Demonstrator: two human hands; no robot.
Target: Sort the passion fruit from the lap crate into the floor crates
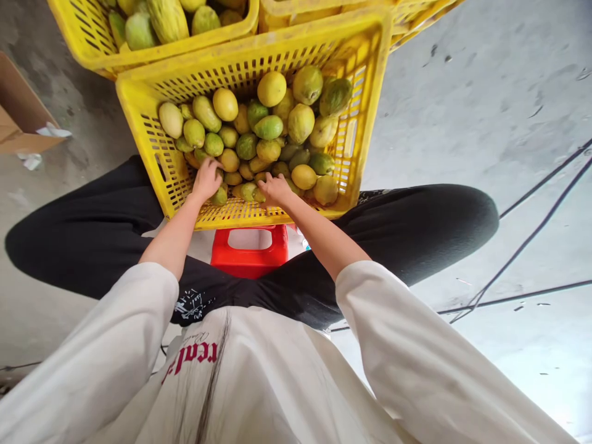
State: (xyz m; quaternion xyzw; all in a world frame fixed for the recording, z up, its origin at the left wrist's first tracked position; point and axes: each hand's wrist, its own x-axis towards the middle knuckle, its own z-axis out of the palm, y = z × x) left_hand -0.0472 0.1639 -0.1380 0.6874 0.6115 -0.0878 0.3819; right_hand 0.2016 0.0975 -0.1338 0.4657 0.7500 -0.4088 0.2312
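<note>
Before me a yellow plastic crate (139, 145) holds many oval yellow and green fruits that look like lemons. My left hand (206, 180) reaches into its near left part, fingers bent and a little apart against the fruits. A green fruit (219, 196) lies just below that hand, and a yellow fruit (229, 160) is beside its fingertips. Farther right, my right hand (276, 190) rests over the pile with its fingers spread. Its fingertips touch or nearly touch a yellow-green fruit (248, 192). The undersides of both hands are hidden; no fruit is lifted from the pile.
A second yellow crate (185, 48) with larger-looking green and yellow fruits stands behind, with another crate (324, 13) to its right. A red stool (250, 262) is between my legs. At left stands a cardboard box (23, 114); black cables (531, 246) cross the floor at right.
</note>
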